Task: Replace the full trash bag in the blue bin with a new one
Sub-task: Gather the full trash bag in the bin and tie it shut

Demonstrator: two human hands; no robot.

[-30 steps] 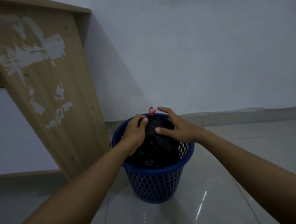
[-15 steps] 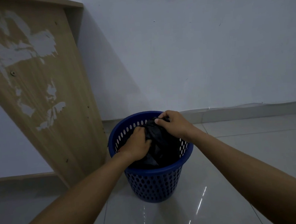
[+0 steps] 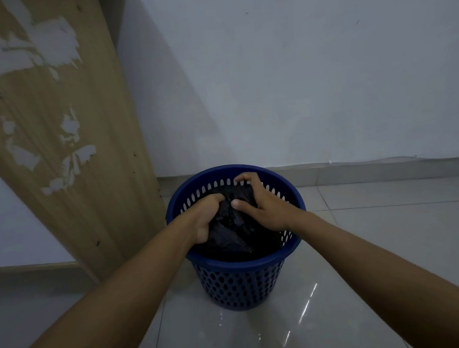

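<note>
A: Where is the bag?
B: The black bag [image 3: 233, 225] sits down in the bin [image 3: 242, 285]. It is not out yet.
A: What do the hands do?
B: The left hand [image 3: 205, 218] grips a bunch of it. The right hand [image 3: 263, 205] curls its fingers round the top.
A: What is left?
B: Nearly all, I think. Lift it out, then put a new bag in. I see no new bag here.

Left hand [image 3: 206, 218], right hand [image 3: 265, 208] around bag [image 3: 232, 231]

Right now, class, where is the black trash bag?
In the head view, the black trash bag sits inside the blue bin at centre, gripped by the left hand and right hand.
</note>
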